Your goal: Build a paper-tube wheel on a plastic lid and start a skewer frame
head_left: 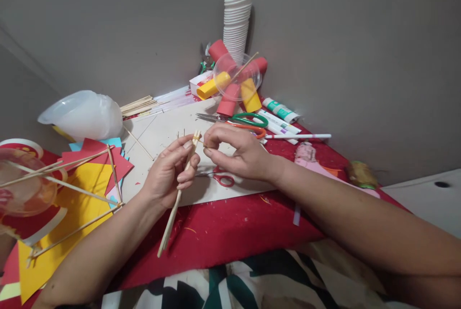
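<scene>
My left hand (163, 172) is closed around a small bundle of pale wooden sticks (173, 218), which slants with its lower ends towards me. Near the bundle's top runs a thin yellowish band (200, 140), which looks like a rubber band. It stretches from the sticks to my right hand (237, 150), whose thumb and forefinger pinch its end. Below the right fingers lie red-handled scissors (224, 181), partly hidden by the hands. Just beyond are larger scissors with green and orange handles (252, 119). A pale board (151, 141) lies under both hands.
A pinwheel-like piece of red and yellow tubes (230, 100) stands before stacked white paper cups (237, 21). At left are a stick frame (86, 225), coloured paper (90, 184) and a whitish plastic container (84, 114). Glue tubes (281, 110) lie right. Grey walls (342, 59) close the back.
</scene>
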`<state>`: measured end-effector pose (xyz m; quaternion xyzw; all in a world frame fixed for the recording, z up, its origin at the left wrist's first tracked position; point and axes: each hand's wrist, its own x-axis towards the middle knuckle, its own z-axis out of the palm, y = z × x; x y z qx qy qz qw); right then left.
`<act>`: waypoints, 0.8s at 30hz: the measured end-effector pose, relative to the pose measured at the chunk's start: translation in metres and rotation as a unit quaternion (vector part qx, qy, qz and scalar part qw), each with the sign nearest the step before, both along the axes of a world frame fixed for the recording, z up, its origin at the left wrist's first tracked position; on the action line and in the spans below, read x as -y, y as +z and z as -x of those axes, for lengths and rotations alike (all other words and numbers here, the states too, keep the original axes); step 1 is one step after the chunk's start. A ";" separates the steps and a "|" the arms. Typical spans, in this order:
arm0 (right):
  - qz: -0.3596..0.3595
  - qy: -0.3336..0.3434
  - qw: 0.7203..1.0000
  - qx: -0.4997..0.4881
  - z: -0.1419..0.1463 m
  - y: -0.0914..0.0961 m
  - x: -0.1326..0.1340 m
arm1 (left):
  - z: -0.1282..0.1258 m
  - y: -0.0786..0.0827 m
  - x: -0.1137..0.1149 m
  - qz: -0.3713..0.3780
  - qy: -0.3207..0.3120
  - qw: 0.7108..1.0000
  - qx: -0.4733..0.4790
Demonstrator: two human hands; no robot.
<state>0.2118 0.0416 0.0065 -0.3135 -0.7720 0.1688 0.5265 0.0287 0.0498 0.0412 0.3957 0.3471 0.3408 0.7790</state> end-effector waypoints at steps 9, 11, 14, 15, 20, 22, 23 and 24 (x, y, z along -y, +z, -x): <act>0.518 0.274 0.756 -0.292 -0.002 0.009 -0.003 | -0.001 -0.001 0.005 -0.075 0.017 0.995 -0.070; 0.556 0.288 0.713 -0.315 -0.004 0.010 -0.003 | 0.000 -0.001 0.007 -0.102 0.012 0.990 -0.095; 0.599 0.275 0.671 -0.338 -0.005 0.011 -0.003 | 0.002 0.000 0.011 -0.229 0.023 0.958 -0.173; 0.609 0.270 0.664 -0.339 -0.006 0.011 -0.003 | 0.003 0.000 0.011 -0.299 0.033 0.931 -0.208; 0.622 0.256 0.665 -0.324 -0.006 0.010 -0.007 | 0.012 0.000 0.010 -0.605 0.007 0.710 -0.361; 0.616 0.243 0.678 -0.319 -0.005 0.009 -0.008 | 0.017 -0.002 0.008 -0.657 -0.010 0.633 -0.410; 0.611 0.233 0.688 -0.315 -0.004 0.009 -0.009 | 0.020 -0.003 0.006 -0.673 -0.015 0.600 -0.433; 0.604 0.219 0.701 -0.310 -0.003 0.010 -0.009 | 0.022 -0.003 0.005 -0.684 -0.019 0.570 -0.455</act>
